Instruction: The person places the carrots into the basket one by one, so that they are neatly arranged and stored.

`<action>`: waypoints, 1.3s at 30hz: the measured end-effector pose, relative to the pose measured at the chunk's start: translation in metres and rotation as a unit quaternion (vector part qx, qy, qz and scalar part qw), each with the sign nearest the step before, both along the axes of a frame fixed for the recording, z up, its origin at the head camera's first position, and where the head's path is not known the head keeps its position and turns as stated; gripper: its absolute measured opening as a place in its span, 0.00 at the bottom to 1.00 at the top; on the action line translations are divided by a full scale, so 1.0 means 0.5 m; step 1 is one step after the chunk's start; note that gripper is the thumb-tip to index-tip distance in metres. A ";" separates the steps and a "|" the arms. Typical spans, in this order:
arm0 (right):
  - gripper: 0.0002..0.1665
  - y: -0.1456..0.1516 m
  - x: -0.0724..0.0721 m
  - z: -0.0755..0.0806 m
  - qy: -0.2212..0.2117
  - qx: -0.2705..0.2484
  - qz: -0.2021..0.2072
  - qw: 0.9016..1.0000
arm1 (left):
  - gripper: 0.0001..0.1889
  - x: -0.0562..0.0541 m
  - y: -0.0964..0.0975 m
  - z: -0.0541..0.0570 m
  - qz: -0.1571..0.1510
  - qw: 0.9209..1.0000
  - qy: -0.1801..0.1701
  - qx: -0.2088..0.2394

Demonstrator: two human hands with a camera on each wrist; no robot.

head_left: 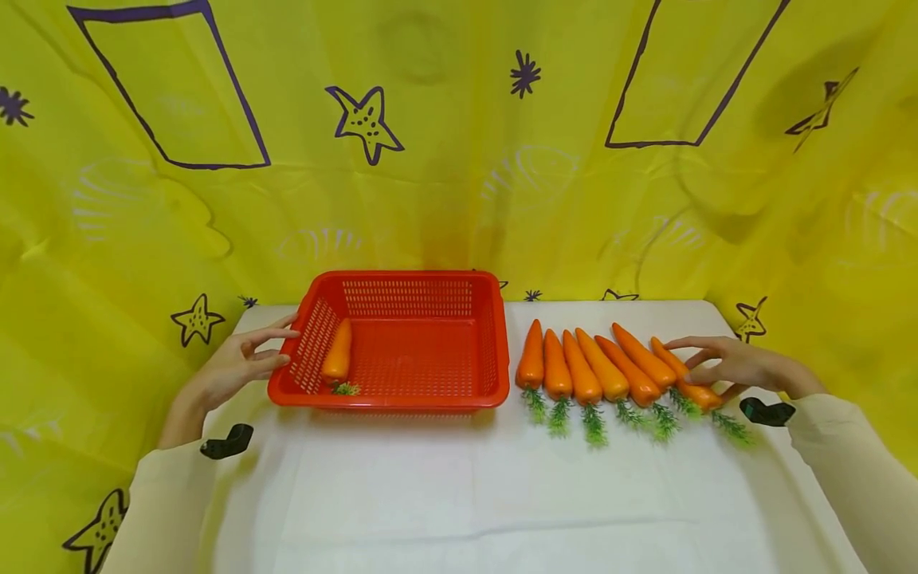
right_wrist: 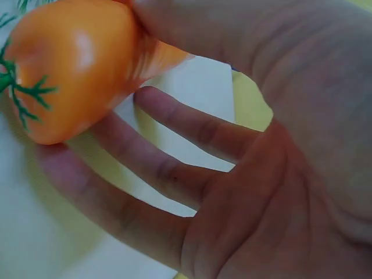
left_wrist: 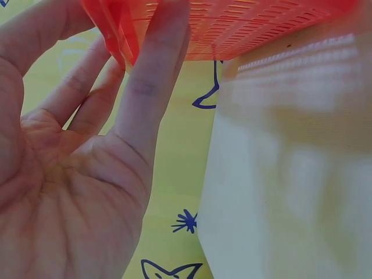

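1. Through my feeds I see the two hands set well apart, each at its own side of the scene.
2. The right hand is on the rightmost carrot: the thumb presses one side and the fingertips meet the other, so I read it as a light pinch. The carrot lies at the right of the white table, its leafy top pointing near and right.
3. The left hand rests its fairly straight, spread fingers against the left rim of the red basket; I cannot tell how hard they press.
4. The basket stands left of centre, toward the far edge. A single carrot lies inside along its left wall.
5. Six other carrots fan out between the basket and the right hand, tips far, greens near.
6. My judgement: the step in hand is getting hold of the rightmost carrot, with the basket steadied.
7. The next move, I think, calls for a firmer pinch around the carrot's thick end, then a lift that clears its close neighbour.
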State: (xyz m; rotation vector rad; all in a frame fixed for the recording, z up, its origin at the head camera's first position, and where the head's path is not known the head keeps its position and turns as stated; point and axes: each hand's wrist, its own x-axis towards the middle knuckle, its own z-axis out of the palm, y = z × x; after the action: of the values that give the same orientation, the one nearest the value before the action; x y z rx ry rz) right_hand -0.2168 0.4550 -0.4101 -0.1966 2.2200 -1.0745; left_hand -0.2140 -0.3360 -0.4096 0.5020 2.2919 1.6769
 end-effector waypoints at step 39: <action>0.45 -0.036 0.014 0.007 0.041 0.045 0.005 0.998 | 0.22 0.006 0.006 -0.002 0.012 1.000 0.009 0.005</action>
State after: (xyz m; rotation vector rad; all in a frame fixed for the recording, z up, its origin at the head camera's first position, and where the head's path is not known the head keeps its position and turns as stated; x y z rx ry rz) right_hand -0.2095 0.4370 -0.4065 -0.2151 2.3333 -0.9747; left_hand -0.2110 -0.3328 -0.4108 0.4954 2.3119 1.7020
